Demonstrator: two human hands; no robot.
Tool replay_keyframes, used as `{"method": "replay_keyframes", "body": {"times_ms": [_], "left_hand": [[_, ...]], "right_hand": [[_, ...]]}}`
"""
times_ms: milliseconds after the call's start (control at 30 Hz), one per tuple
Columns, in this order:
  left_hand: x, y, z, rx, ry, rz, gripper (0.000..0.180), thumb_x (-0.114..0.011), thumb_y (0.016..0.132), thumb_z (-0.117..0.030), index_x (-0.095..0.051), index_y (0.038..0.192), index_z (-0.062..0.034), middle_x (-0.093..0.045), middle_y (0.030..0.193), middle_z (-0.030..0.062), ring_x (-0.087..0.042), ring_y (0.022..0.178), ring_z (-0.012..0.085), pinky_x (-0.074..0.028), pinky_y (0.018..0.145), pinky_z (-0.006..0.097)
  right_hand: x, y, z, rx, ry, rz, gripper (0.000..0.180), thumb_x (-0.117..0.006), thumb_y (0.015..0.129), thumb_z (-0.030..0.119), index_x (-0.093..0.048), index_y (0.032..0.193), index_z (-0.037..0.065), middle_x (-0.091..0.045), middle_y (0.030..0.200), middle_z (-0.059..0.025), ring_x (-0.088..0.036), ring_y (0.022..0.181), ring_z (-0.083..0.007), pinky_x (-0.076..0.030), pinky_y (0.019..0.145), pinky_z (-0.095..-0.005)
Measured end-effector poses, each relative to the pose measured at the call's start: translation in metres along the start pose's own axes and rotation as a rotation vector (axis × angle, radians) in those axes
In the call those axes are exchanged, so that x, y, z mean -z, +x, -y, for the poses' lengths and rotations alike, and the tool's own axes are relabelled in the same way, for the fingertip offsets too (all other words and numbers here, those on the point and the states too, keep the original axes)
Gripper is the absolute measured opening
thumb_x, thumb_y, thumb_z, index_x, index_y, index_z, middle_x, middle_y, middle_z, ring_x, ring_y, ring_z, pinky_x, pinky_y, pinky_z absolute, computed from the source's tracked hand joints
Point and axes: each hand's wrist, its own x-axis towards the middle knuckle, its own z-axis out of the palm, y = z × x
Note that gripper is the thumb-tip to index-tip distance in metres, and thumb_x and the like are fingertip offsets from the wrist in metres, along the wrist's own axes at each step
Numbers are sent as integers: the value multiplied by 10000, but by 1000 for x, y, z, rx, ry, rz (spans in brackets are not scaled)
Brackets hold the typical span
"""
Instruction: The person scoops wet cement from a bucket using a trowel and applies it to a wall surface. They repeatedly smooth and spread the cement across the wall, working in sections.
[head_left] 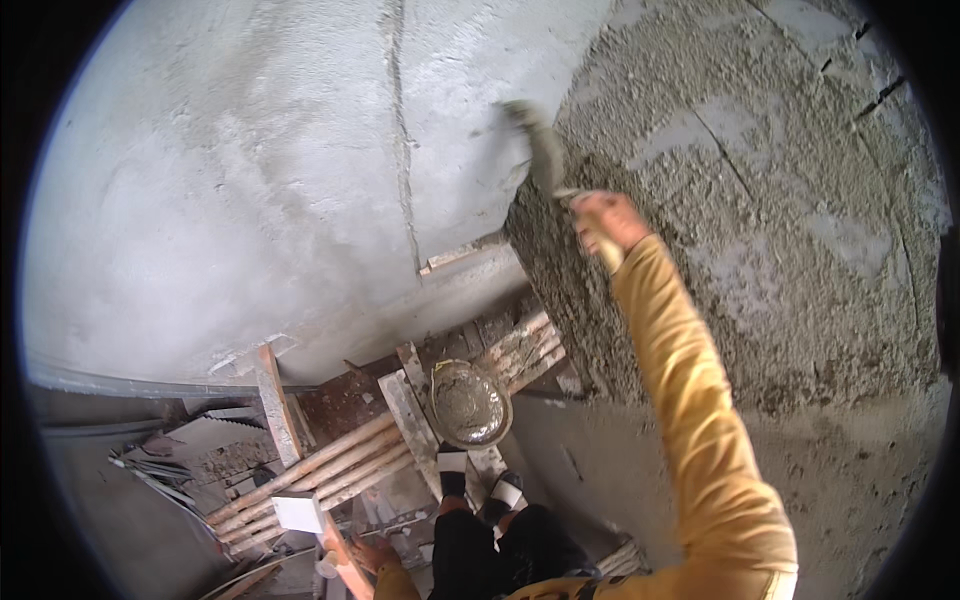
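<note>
My right hand (612, 220) is closed round the pale handle of a trowel (545, 155), raised at the inner corner of two walls. Motion blurs the blade; I cannot tell whether it touches the wall. Rough grey mortar (730, 240) covers much of the right wall, darker and wetter beside the corner. Low at the left, my left hand (372, 553) grips a slanting wooden post (345, 562), its fingers partly hidden. A round bucket (506, 412) holding wet mortar stands on the planks just beyond my feet.
A smoother pale wall (240, 150) with a vertical groove fills the left. I stand on boards (410, 420) laid across wooden poles (340, 465). Another upright timber (278, 405) rises left of the bucket. Debris and metal strips (160, 475) lie lower down, at the left.
</note>
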Motion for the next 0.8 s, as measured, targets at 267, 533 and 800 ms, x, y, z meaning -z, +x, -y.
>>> {"method": "replay_keyframes", "body": {"times_ms": [267,533,800], "left_hand": [[-93,8,-46,-398,-113,-120,689,-669,749,-321,-429,1330,-38,-370,1402,215,-367,1284,381,-305,1043,479],[-125,-68,-71,-451,43,265,638,-557,842,-324,-351,1384,-56,-322,1437,200,-245,1364,361,-136,1092,573],[-143,-82,-68,-681,209,294,644,-588,835,-292,-336,1371,-39,-332,1418,210,-275,1349,367,-147,1081,591]], "right_hand": [[62,-203,-194,-120,-297,-177,287,-590,855,254,-582,1004,9,-584,704,-64,-553,558,-124,-494,484,-318],[-122,-96,-422,-351,-1016,358,414,-585,829,290,-543,1187,88,-622,1109,-192,-598,1013,-369,-471,860,-461],[-299,-18,-554,-334,-1059,434,386,-533,834,316,-551,1171,129,-626,1107,-156,-609,1018,-338,-482,857,-467]]}}
